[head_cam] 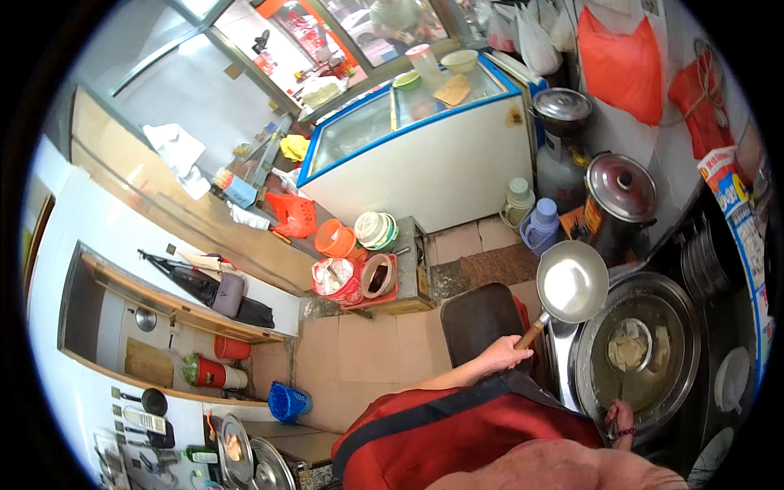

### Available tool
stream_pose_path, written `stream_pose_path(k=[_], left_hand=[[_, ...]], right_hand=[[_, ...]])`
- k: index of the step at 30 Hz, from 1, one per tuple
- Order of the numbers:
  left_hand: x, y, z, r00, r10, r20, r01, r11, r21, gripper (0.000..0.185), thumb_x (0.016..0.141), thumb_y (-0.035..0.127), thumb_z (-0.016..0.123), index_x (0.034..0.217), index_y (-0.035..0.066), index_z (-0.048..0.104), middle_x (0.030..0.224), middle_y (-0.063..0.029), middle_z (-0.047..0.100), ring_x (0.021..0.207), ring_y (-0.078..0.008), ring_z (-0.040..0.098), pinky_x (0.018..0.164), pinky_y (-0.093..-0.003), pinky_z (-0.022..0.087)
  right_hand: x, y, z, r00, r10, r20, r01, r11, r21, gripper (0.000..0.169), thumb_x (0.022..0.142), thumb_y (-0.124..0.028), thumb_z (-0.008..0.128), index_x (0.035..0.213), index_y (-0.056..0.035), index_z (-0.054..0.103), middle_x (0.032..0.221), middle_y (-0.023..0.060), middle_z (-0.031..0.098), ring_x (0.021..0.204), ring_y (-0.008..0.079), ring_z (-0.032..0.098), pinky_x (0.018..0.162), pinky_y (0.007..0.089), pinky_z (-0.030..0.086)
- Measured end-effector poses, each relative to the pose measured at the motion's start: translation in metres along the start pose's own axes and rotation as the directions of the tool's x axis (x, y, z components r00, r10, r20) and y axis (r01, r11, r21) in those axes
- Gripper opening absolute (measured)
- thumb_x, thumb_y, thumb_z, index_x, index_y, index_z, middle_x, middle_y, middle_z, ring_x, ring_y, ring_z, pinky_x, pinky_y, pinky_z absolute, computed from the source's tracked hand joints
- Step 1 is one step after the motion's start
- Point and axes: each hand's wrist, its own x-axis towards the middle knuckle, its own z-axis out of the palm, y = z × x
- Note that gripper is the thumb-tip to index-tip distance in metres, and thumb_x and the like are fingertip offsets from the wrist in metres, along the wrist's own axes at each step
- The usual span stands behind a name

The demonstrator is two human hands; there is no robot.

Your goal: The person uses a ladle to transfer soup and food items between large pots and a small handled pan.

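My left hand [509, 353] grips the wooden handle of a metal saucepan [571, 278]. The pan is held up beside the near-left rim of a wide metal pot [589, 392], and its inside gleams with glare. Low in the view, my right hand [621, 416] is closed around the thin handle of a ladle or strainer [648, 335]. The round head lies in the pot's cloudy liquid with pale, dumpling-like pieces [626, 349] in it. Another pale piece [661, 348] floats just right of the head. The right fingers are partly hidden.
A dark-topped stool [479, 324] stands left of the pot. Beyond it are a lidded pot [621, 187], thermos flasks [542, 222] and a white chest freezer [422, 180]. A low table [411, 269] carries buckets and baskets. A blue basket [286, 401] sits on the tiled floor.
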Motion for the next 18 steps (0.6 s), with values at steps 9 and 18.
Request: stream_pose_path(k=[9,18], left_hand=[[0.004,-0.002,0.006,1.0,0.01,0.002,-0.01,1.0,-0.028,0.025,0.079,0.027,0.062,0.078,0.005,0.05,0.058,0.0006,0.048,0.045,-0.0075,0.044,0.041,-0.0234,0.036],[0.007,0.001,0.015,0.998,0.047,0.032,-0.047,0.999,-0.004,0.023,0.08,0.026,0.062,0.08,0.006,0.051,0.059,0.0017,0.046,0.046,-0.0069,0.043,0.041,-0.0223,0.036]], right_hand=[[-0.024,-0.018,0.011,0.999,0.031,-0.027,-0.03,0.999,0.021,0.014,0.084,-0.02,0.049,0.077,-0.0089,0.046,0.05,-0.0001,0.041,0.039,0.013,0.04,0.035,0.0278,0.033],[-0.052,-0.029,0.026,0.994,-0.074,0.084,0.091,0.972,-0.217,0.013,0.083,-0.018,0.05,0.08,-0.0055,0.049,0.052,0.0017,0.043,0.041,0.0143,0.041,0.038,0.0301,0.033]])
